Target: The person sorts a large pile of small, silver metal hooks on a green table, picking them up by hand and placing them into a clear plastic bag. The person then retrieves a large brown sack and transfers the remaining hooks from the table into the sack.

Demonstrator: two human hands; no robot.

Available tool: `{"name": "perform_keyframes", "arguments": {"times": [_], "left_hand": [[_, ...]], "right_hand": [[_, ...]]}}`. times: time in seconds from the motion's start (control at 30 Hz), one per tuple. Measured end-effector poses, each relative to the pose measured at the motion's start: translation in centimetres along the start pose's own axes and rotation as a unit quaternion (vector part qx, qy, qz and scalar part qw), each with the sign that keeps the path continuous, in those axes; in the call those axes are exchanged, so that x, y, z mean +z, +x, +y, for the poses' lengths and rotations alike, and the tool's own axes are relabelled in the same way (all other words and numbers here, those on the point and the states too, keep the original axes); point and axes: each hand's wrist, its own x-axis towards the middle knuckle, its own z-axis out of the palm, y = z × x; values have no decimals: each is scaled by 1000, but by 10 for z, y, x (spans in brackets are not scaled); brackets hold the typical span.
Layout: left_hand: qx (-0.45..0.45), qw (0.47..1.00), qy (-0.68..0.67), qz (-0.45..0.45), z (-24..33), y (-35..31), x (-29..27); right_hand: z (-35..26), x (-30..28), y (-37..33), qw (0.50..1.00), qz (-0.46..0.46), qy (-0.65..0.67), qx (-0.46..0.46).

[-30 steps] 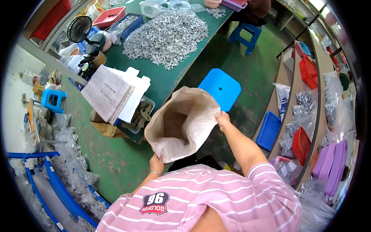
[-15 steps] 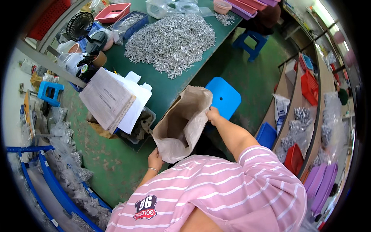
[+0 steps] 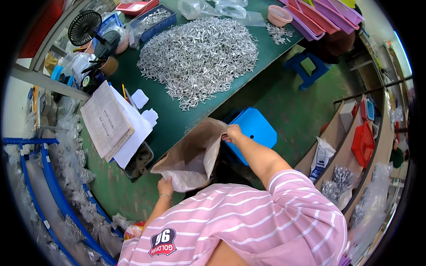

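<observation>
A wide-mouthed paper sack [image 3: 205, 133], brown with a pale lining, hangs at the near edge of the green table [image 3: 156, 126]. My left hand [image 3: 165, 188] grips its near left rim, fingers closed. At the far right of the mouth, my right hand [image 3: 232, 132] holds the rim in closed fingers. The opening faces up between both hands; its bottom is hidden. Beyond the sack, a big heap of small curved silvery metal pieces [image 3: 199, 57] covers much of the tabletop.
A blue stool [image 3: 254, 133] stands right of the sack. Left on the table lie a stack of papers [image 3: 106, 122] and a black fan [image 3: 84, 28]. Pink and purple trays [image 3: 306, 20] sit at the far right. Shelves with bagged parts [image 3: 341, 177] line the right side.
The view has shifted, showing more of the table. Both hands, still on the rim, have moved left with the sack; its mouth now sits along the table's near edge.
</observation>
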Motion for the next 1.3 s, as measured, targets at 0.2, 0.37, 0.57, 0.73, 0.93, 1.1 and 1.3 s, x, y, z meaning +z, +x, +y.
{"name": "perform_keyframes", "arguments": {"times": [0.2,0.37,0.57,0.73,0.93,1.1,1.3], "left_hand": [[71,997,36,17,44,6,48],[113,993,25,-5,95,8,67],[130,991,-13,4,132,18,75],[155,987,-10,-44,160,32,94],[224,966,88,-96,132,45,112],[177,942,203,-199,129,68,116],[179,925,229,-244,138,86,128]], "right_hand": [[-22,-68,22,999,-9,-36,-8],[-41,-106,12,998,44,32,-29],[-63,-172,33,977,140,152,-54],[-66,-204,23,948,232,163,-145],[-36,-209,10,849,307,-410,-132],[-55,-157,-4,743,291,-459,-391],[-105,-117,31,847,218,-416,-248]]}}
